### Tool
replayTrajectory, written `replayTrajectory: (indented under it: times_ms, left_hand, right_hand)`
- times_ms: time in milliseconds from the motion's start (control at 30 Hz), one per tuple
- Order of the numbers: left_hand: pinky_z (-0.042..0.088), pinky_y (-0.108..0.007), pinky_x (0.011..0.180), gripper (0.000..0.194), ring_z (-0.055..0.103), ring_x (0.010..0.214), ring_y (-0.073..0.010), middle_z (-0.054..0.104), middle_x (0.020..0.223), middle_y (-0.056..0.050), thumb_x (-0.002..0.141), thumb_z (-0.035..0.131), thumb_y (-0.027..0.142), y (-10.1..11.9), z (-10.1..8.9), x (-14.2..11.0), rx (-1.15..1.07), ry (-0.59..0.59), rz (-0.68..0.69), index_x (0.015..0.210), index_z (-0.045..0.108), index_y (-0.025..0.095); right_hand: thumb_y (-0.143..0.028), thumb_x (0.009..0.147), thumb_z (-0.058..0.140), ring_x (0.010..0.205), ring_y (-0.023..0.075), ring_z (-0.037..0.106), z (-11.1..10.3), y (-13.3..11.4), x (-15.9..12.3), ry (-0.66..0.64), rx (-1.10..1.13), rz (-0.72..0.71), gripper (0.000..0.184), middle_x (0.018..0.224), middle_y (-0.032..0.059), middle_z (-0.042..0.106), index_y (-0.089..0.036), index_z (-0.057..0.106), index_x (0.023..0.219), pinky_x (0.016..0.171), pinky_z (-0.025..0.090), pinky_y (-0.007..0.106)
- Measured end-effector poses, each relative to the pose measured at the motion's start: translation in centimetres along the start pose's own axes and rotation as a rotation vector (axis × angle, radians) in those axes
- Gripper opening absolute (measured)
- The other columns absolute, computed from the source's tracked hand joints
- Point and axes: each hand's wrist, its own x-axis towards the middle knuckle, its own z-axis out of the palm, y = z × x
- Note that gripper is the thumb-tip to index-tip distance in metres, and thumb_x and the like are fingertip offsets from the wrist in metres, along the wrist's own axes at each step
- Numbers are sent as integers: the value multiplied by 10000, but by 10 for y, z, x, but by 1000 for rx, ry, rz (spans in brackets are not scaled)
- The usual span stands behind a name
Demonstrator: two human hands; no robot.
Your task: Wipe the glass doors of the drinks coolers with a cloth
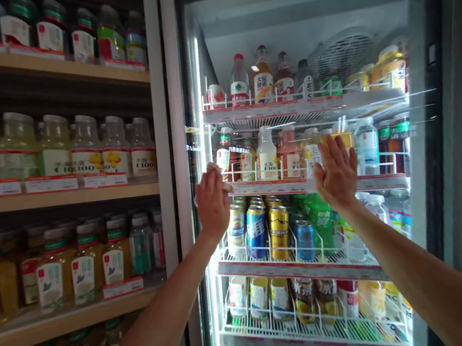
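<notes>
Left hand (213,202) just off centre toward 8 o'clock, grip curled round a pale, crumpled wad (212,168). Right hand (337,170) at 3 o'clock, fingers fanned, nothing visible held. Both at the cooler's glass door (297,17), centre to right; contact unclear. Silver door frame (176,117) close at 9 o'clock of left hand; unobstructed pane between hands. Behind: white wire racks (328,331), cylindrical metal cans (279,230).
</notes>
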Motion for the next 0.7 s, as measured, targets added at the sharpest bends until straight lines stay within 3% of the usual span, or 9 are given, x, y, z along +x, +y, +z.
replayTrajectory:
  times_ms: [100, 167, 233, 300, 367, 433, 500, 567, 700]
  left_hand:
    - [267, -370, 1093, 522, 240, 1345, -165, 442, 1363, -47, 859, 379, 166, 37, -2, -26, -92, -178, 410, 1372, 292, 213]
    - [260, -351, 1098, 505, 250, 1341, -155, 457, 1351, -30, 859, 378, 164, 40, -4, -29, -121, -237, 491, 1358, 319, 216]
    - [263, -386, 1092, 491, 236, 1348, -179, 449, 1356, -64, 868, 364, 181, 21, -5, -16, -90, -187, 303, 1357, 322, 187]
    - [263, -436, 1081, 489, 213, 1356, -213, 403, 1383, -114, 878, 339, 201, -3, -4, 2, -25, -74, 0, 1364, 306, 154]
    - [263, -463, 1072, 496, 201, 1359, -232, 368, 1400, -140, 883, 326, 217, -12, -2, 13, 10, -6, -157, 1371, 286, 136]
    - [267, -454, 1073, 510, 206, 1357, -228, 379, 1395, -132, 881, 335, 220, 1, 0, 10, -15, -30, -57, 1380, 264, 143]
    - [276, -417, 1079, 522, 229, 1350, -205, 406, 1383, -100, 875, 353, 213, 29, 2, 0, -82, -118, 194, 1385, 254, 170]
    - [284, -391, 1081, 522, 244, 1345, -186, 417, 1380, -75, 871, 362, 208, 59, 6, -2, -143, -191, 316, 1383, 259, 188]
    - [307, -403, 1079, 577, 192, 1362, -200, 299, 1439, -135, 875, 356, 252, 88, 18, 26, -230, -181, 37, 1404, 161, 127]
  right_hand:
    - [-305, 866, 362, 1349, 225, 243, 0, 1, 0, 9, 5, -6, 506, 1430, 83, 346, -196, 341, 1359, 1081, 200, 475]
    - [-299, 866, 355, 1348, 225, 245, 0, 1, 0, 12, 12, -6, 503, 1429, 81, 348, -203, 340, 1360, 1078, 205, 478]
    - [-296, 869, 351, 1347, 226, 247, -1, 0, 0, 6, 16, -4, 497, 1426, 83, 354, -203, 344, 1357, 1076, 208, 479]
    - [-297, 871, 350, 1346, 230, 250, -2, -2, 1, 0, 15, 4, 493, 1422, 88, 360, -199, 349, 1354, 1075, 207, 484]
    - [-298, 872, 350, 1345, 232, 251, -2, -2, 1, -6, 18, 13, 489, 1419, 93, 363, -195, 357, 1350, 1076, 203, 486]
    - [-293, 871, 351, 1347, 233, 247, -2, -1, 1, -12, 29, 19, 491, 1423, 91, 357, -197, 353, 1353, 1078, 196, 491]
    - [-291, 870, 352, 1349, 238, 238, -2, 2, 1, -19, 46, 22, 500, 1431, 84, 344, -209, 336, 1363, 1077, 189, 504]
    - [-285, 871, 348, 1348, 243, 239, -4, 1, 1, -11, 72, 21, 513, 1437, 76, 334, -226, 303, 1379, 1077, 182, 519]
    - [-237, 871, 317, 1346, 222, 247, -12, -30, -5, 20, 292, -97, 561, 1461, 36, 287, -281, 189, 1415, 1073, 244, 497]
